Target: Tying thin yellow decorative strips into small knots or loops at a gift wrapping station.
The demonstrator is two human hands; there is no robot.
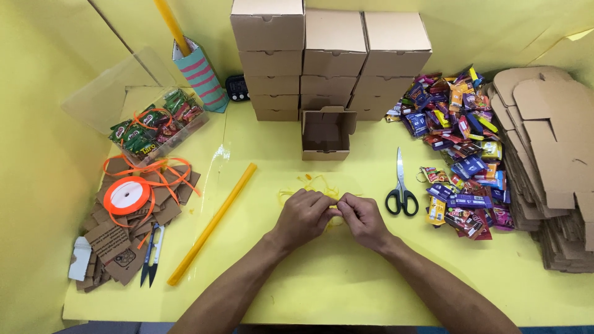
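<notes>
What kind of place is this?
Probably a gift-box packing table: stacked cardboard boxes, a heap of wrapped sweets, and both hands working yellow ribbon.

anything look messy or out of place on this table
Orange ribbon has unspooled off its reel and trails loosely over the cardboard tags. Both hands, left hand and right hand, pinch a tangled yellow ribbon.

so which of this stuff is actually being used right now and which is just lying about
In use:
- left hand and right hand, both pinching the thin yellow ribbon
- open brown cardboard box just beyond it

Lying about:
- black-handled scissors
- long yellow paper roll
- orange ribbon spool
- heap of wrapped sweets
- stacked closed boxes
</notes>
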